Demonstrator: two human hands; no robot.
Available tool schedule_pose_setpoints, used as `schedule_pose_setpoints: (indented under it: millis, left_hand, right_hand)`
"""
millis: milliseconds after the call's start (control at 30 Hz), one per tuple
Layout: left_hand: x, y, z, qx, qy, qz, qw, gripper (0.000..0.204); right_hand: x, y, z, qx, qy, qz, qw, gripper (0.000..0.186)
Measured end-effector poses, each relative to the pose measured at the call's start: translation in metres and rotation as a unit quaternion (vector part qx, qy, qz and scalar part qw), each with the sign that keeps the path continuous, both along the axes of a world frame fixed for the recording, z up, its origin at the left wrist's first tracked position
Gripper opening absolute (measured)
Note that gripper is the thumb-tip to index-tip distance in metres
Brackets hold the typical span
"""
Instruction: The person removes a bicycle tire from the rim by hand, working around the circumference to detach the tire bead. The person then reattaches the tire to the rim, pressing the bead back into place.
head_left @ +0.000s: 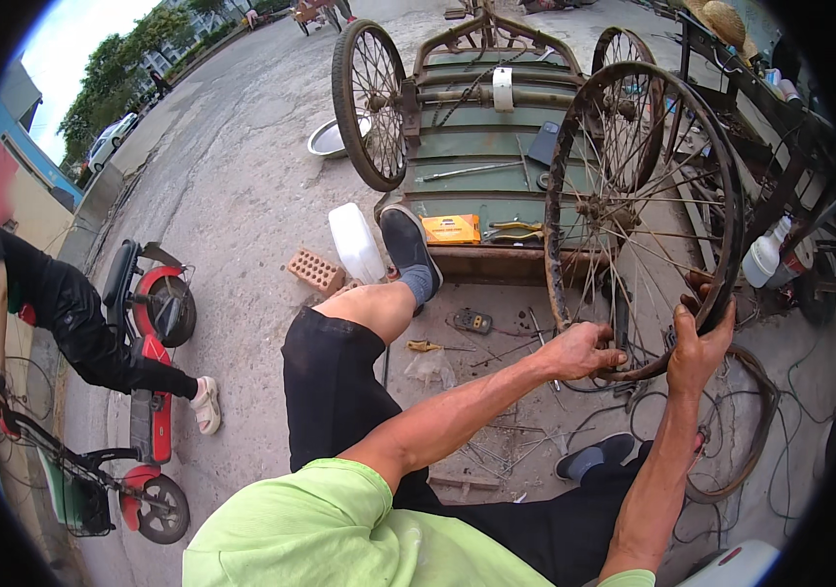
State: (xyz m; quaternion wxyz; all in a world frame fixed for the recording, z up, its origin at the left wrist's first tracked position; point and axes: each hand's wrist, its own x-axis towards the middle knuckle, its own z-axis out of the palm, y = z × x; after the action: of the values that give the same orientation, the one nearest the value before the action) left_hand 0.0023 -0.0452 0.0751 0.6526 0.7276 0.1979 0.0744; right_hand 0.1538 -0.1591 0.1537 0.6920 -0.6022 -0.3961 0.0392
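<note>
A large spoked wheel point(730, 161) stands upright in front of me, dark along its top and right, rusty brown down its left side. My left hand point(584, 352) grips the lower left of its rim, fingers curled. At the lower right, my right hand point(700, 338) is closed around the rim, thumb pointing up. Thin spokes run to a rusty hub point(591, 209). Behind the wheel lies an upturned green cart point(481, 191) with a spoked wheel point(369, 106) on its left and another partly hidden on its right.
On the cart lie an orange box point(451, 229), yellow-handled pliers point(516, 232) and a dark phone-like object point(544, 143). A white jug point(356, 245) and brick point(316, 271) stand left of my foot. A loose tyre point(763, 430) lies right. A person straddles a red scooter point(158, 421) at left.
</note>
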Motion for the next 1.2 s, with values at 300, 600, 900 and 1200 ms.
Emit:
schedule_pose_setpoints:
  millis: [300,600,900,1200]
  left_hand:
    - [0.007,-0.017,-0.014,0.021,0.02,0.054,0.998,0.054]
    - [0.002,-0.007,-0.027,-0.087,0.028,0.016,0.996,0.04]
    - [0.009,-0.012,-0.022,-0.16,0.018,-0.008,0.987,0.05]
    - [0.001,0.001,-0.036,-0.237,-0.055,-0.002,0.97,0.05]
  right_hand:
    - [0.004,0.001,-0.001,0.0,-0.009,0.007,1.0,0.041]
    - [0.002,0.0,0.001,-0.01,0.004,0.005,1.0,0.046]
    - [0.005,-0.006,0.002,0.011,0.004,-0.006,1.0,0.043]
    - [0.004,0.005,0.006,-0.02,0.0,-0.032,0.999,0.042]
